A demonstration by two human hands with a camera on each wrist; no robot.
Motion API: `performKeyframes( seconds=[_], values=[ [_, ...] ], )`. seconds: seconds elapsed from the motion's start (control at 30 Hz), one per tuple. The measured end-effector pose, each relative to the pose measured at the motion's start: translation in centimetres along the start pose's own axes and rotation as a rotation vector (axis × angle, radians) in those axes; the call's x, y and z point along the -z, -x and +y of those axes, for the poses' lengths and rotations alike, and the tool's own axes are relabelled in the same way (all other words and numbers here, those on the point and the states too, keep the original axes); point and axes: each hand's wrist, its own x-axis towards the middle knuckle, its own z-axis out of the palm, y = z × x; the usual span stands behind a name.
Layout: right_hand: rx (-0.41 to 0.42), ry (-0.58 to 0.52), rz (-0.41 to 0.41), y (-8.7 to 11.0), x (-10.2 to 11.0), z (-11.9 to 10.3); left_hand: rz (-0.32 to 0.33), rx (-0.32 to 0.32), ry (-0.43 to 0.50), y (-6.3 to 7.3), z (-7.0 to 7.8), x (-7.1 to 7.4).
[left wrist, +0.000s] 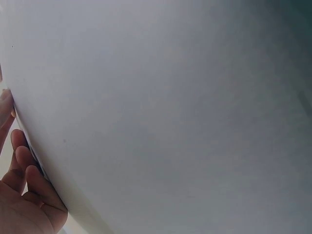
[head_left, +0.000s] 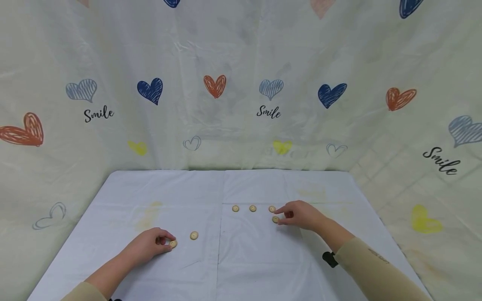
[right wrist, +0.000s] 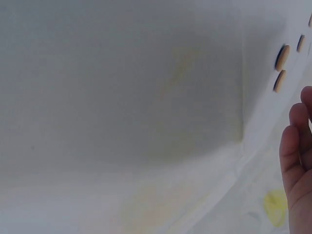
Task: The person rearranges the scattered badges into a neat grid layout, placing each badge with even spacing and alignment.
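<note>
Between thumb and forefinger, my left hand point(head_left: 148, 246) pinches a small round wooden disc point(head_left: 173, 243) with a dark ring and centre mark, at the front left of the white table. A similar disc point(head_left: 193, 235) lies just to its right. My right hand point(head_left: 301, 215) has forefinger and thumb spread at two more discs: the forefinger at the back disc point(head_left: 272, 208), the thumb at the front disc point(head_left: 275, 219). In the right wrist view the front disc point(right wrist: 282, 57) lies flat, with no finger over it, beyond the hand's loosely bent fingers point(right wrist: 289, 146).
Two more discs, one on the left point(head_left: 235, 208) and one on the right point(head_left: 252, 208), continue the back row. A white cloth point(head_left: 241, 267) covers the table. Behind stands a pale curtain point(head_left: 237, 46) with printed hearts.
</note>
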Motion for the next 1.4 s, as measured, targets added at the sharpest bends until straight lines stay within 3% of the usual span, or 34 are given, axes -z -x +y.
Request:
performKeyframes(
  seconds=[0.23,0.47,0.67,0.93,1.4],
  values=[
    [0.174,-0.004,-0.013,-1.2,-0.8,-1.8,0.001,0.008,0.007,0.1,-0.3,-0.1],
    [0.206,-0.008,-0.069,-3.9,-2.7,-5.0,0.004,0.011,0.006,0.2,-0.3,-0.1],
    [0.24,-0.024,-0.126,-6.5,-4.4,-9.0,0.009,0.008,0.001,0.4,0.0,0.0],
    [0.353,0.013,-0.161,-9.4,-6.6,-14.1,0.011,0.002,-0.011,0.3,0.1,0.2],
    [0.434,0.127,-0.184,-12.6,-9.4,-18.0,0.008,-0.008,0.006,-0.2,0.0,0.1]
  ],
)
